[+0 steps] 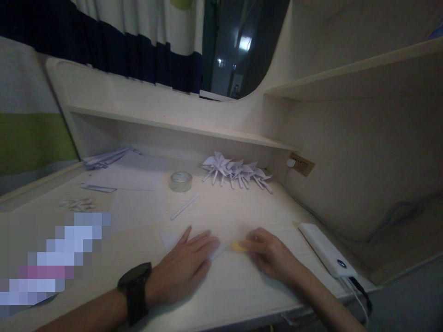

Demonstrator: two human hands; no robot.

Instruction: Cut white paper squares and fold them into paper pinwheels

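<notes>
Left hand point(183, 267) lies flat, fingers extended, over a white paper piece point(168, 239) on the tabletop point(228, 295); the right hand point(272, 253) curls firmly around a blurred yellow object point(238, 246). The white paper piece should be light, limp and easily creased, best held near its edges.

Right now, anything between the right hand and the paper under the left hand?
Nothing visible, apart from the blurred yellow item the right hand itself holds. The left hand does cover part of the paper. The tape roll and white stick lie farther back, clear of both hands.
</notes>
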